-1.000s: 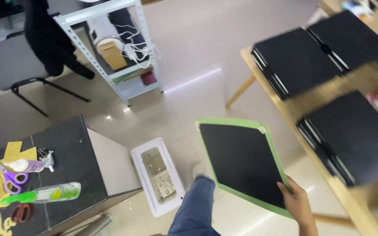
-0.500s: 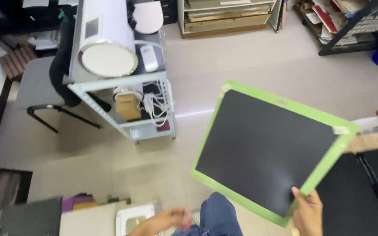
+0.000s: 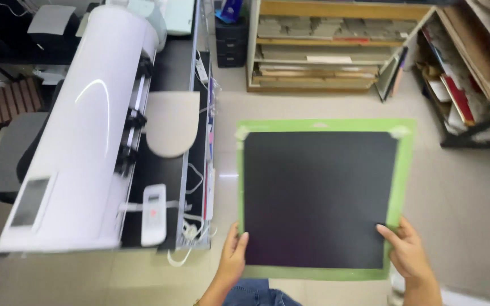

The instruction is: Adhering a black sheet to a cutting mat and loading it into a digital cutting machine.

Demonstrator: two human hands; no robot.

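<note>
I hold a square green mat (image 3: 404,170) with a black sheet (image 3: 319,198) stuck on it, flat in front of me above the floor. My left hand (image 3: 232,258) grips its lower left corner, thumb on the black sheet. My right hand (image 3: 408,252) grips the lower right corner, thumb also on top. The mat sits just right of a long white cutting machine (image 3: 80,141) on a black stand.
A white remote (image 3: 154,214) and loose cables lie on the stand beside the machine. Wooden shelves (image 3: 336,45) with stacked sheets stand ahead, and another rack (image 3: 472,73) with boards is at the right. A grey chair (image 3: 12,164) is at the left.
My view swung from the tables toward the white machine. The mat went from tilted to level and square, and my left hand came up and took its lower left corner.
</note>
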